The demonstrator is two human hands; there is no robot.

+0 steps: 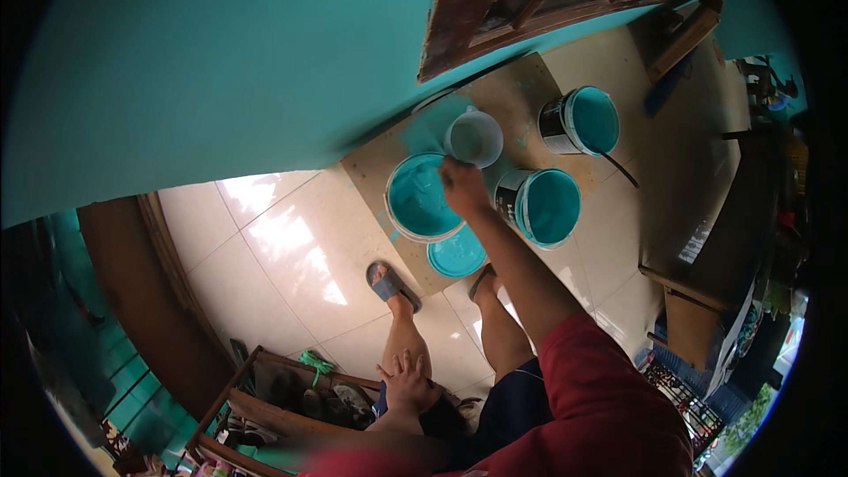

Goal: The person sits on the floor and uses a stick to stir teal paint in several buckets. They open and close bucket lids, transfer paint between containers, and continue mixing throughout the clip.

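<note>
The left hand (408, 380) is laid on the leg (403, 333), fingers spread, perhaps for balance. A paint bucket (394, 219) is set by the left edge of the board (517, 93), likely to spare the tiles (265, 287) drips. Above its right rim the right hand (464, 186) is curled; whether anything is gripped cannot be told.
</note>
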